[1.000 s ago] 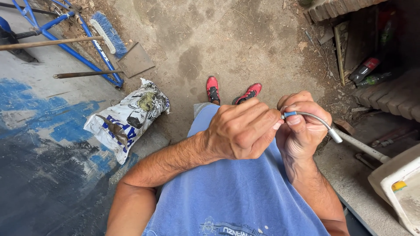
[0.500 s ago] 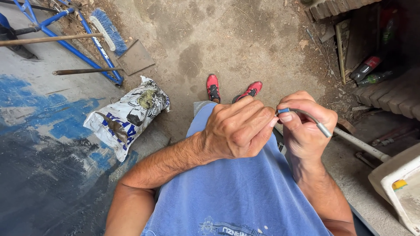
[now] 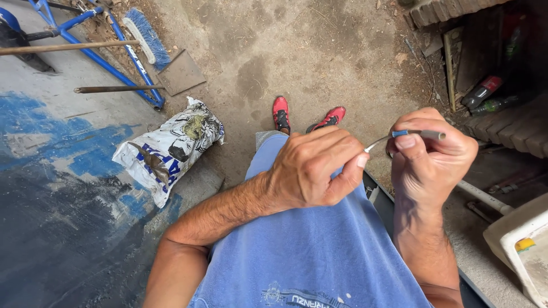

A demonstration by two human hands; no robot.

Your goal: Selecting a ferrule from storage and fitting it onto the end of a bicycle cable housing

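**Stripping-the-end stage on a thin grey cable, both hands busy**

Right now the work looks like the fiddly bit at the very tip of a thin grey cable (image 3: 425, 134). There's a short blue section just behind a bare, shiny metal end that sticks out to the left, so my read is that the end is being bared or cleaned up, not cut or joined yet.

Right hand (image 3: 431, 157): closed into a snug fist around the cable, thumb pressed flat on top right by the blue part. The cable sits up at chest height, over the lap, pointing across toward the other hand, with its tail poking out the right side of the fist.

Left hand (image 3: 317, 168): curled almost shut, fingertips (image 3: 361, 161) pinched together right at the metal tip. I can't tell if it has a small tool or just fingernails on it; whatever is in there is hidden.

Next move, I'd guess, calls for a steady hold from the right and a small, careful pull or twist from the left, since that tip is skinny and easy to bend.

Around: bare dirt ground (image 3: 319, 51), a printed white sack (image 3: 168, 148) off to the left, a blue broom (image 3: 145, 34), red shoes (image 3: 305, 116) below.
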